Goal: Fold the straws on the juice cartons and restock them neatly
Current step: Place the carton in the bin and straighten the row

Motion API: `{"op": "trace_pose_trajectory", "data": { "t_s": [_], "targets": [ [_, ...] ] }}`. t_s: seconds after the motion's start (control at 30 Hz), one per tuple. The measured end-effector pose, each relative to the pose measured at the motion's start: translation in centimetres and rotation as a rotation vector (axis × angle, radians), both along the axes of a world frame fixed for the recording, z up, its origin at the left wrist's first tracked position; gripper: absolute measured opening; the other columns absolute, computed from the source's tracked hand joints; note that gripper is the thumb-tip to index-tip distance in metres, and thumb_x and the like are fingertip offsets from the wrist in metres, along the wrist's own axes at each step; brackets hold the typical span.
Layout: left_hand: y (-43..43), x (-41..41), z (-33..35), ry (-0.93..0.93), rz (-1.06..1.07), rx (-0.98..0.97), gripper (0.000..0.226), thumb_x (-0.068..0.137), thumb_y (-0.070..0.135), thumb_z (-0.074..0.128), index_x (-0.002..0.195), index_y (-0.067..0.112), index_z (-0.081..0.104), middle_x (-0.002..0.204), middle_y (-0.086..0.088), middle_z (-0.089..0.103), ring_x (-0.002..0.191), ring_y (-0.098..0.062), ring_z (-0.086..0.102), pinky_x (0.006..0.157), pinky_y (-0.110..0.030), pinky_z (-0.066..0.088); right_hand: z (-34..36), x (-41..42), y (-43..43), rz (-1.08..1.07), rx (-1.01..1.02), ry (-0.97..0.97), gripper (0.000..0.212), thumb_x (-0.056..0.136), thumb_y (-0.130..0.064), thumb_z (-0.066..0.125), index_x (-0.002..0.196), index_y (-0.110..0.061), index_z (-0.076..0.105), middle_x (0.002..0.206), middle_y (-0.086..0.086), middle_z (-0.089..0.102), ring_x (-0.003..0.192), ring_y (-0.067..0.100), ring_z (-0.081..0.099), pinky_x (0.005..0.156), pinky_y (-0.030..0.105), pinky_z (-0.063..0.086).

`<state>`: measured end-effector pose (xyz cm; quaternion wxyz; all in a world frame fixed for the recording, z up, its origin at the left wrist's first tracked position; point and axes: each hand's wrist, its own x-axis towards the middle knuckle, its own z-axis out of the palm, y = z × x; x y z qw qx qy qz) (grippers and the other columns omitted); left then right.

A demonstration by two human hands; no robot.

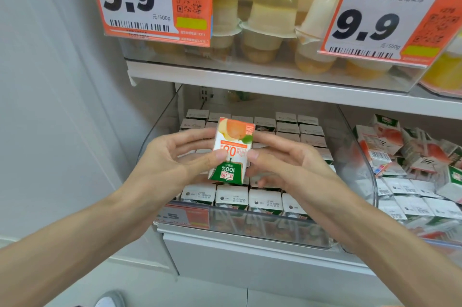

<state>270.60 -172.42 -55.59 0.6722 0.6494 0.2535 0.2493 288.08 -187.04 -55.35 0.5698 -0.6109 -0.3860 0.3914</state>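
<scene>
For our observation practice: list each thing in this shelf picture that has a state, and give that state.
Held carton: upside down, front towards camera.
Left hand: grips held carton, thumb on its front.
Right hand: grips held carton, thumb at its front edge.
Left-bin cartons: upright, neat rows.
Right-bin cartons: jumbled at the back.
Jelly cups: piled loosely.

Bright, even light; blurred, bowed edges.
</scene>
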Motion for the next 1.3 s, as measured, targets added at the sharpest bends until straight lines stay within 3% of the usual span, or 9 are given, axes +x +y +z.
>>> {"op": "trace_pose_trajectory", "data": {
  "t_s": [0.13,0.37,0.57,0.73,0.9,1.07,1.13,1.2,1.3],
  "targets": [
    [-0.3,0.0,-0.2,-0.027,0.025,0.079,0.051,0.069,0.027,0.089,0.119,0.024,0.078,0.115,0.006,0.081,0.102,-0.015,0.08,0.076,-0.024,0.064,-0.7,-0.3,0.4,-0.021,-0.009,-0.03,0.047,0.091,-0.036,0.076,0.137,-0.028,0.069,0.12,-0.007,0.08,0.107,0.015,0.077,0.088,0.028,0.062],
    [-0.9,0.1,-0.4,-0.071,-0.034,0.062,0.036,0.085,0.008,0.08,0.117,0.024,0.079,0.117,-0.001,0.079,0.106,-0.021,0.078,0.072,-0.029,0.065,-1.3,0.2,0.5,0.021,0.018,0.093,0.036,0.103,-0.018,0.066,0.139,-0.023,0.068,0.126,-0.005,0.078,0.116,0.015,0.073,0.089,0.025,0.059],
    [-0.8,-0.3,-0.1,0.037,-0.008,0.074,0.034,0.095,0.017,0.076,0.126,0.031,0.077,0.131,0.014,0.074,0.117,-0.012,0.074,0.091,-0.029,0.064,-0.5,0.5,0.2,-0.123,0.152,-0.32,0.039,0.088,-0.009,0.084,0.121,-0.028,0.075,0.116,-0.014,0.078,0.108,0.01,0.072,0.092,0.023,0.058],
    [-0.7,0.4,0.4,0.104,-0.102,-0.307,0.051,0.085,0.058,0.068,0.123,0.025,0.08,0.121,-0.004,0.08,0.106,-0.03,0.08,0.084,-0.035,0.066,-0.4,0.4,0.3,-0.17,0.259,-0.447,0.042,0.084,0.008,0.084,0.112,-0.022,0.076,0.109,-0.011,0.078,0.102,0.013,0.074,0.087,0.019,0.059],
    [-0.4,0.3,0.5,0.021,-0.183,-0.41,0.056,0.085,0.037,0.084,0.136,0.016,0.071,0.121,-0.014,0.079,0.112,-0.028,0.078,0.085,-0.028,0.064,-0.8,0.4,0.3,-0.182,0.22,-0.492,0.048,0.081,0.008,0.086,0.11,-0.03,0.079,0.116,0.003,0.071,0.101,0.02,0.073,0.089,0.028,0.061],
    [0.0,-0.4,0.5,0.123,-0.088,-0.016,0.086,0.07,0.031,0.098,0.144,0.045,0.057,0.124,0.009,0.079,0.113,-0.013,0.076,0.103,-0.033,0.055,-0.6,0.5,0.2,-0.139,0.139,-0.341,0.047,0.101,0.002,0.065,0.116,-0.04,0.079,0.116,-0.006,0.078,0.101,0.013,0.078,0.098,0.037,0.062],
    [0.0,-0.3,0.7,0.143,-0.039,0.04,0.084,0.069,0.026,0.094,0.144,0.041,0.059,0.125,0.014,0.078,0.111,-0.008,0.076,0.102,-0.033,0.054,-0.6,0.5,0.5,-0.132,0.114,-0.277,0.034,0.103,-0.022,0.07,0.125,-0.048,0.072,0.118,-0.011,0.078,0.104,0.011,0.078,0.097,0.038,0.061],
    [-0.1,-0.1,0.6,0.167,-0.063,0.105,0.07,0.078,0.015,0.091,0.14,0.035,0.064,0.126,0.017,0.076,0.113,-0.005,0.075,0.099,-0.029,0.057,-0.6,0.5,0.7,-0.121,0.102,-0.256,0.044,0.093,-0.042,0.076,0.135,-0.05,0.064,0.119,-0.016,0.077,0.107,0.007,0.076,0.095,0.033,0.062],
    [0.0,-0.1,0.1,0.185,-0.085,0.199,0.063,0.083,-0.001,0.087,0.133,0.034,0.07,0.123,0.019,0.077,0.114,-0.003,0.074,0.089,-0.016,0.06,-0.3,0.7,1.2,-0.102,0.094,-0.35,0.05,0.085,-0.045,0.077,0.134,-0.038,0.068,0.117,-0.016,0.078,0.107,0.008,0.075,0.098,0.029,0.061]
  ]
}}
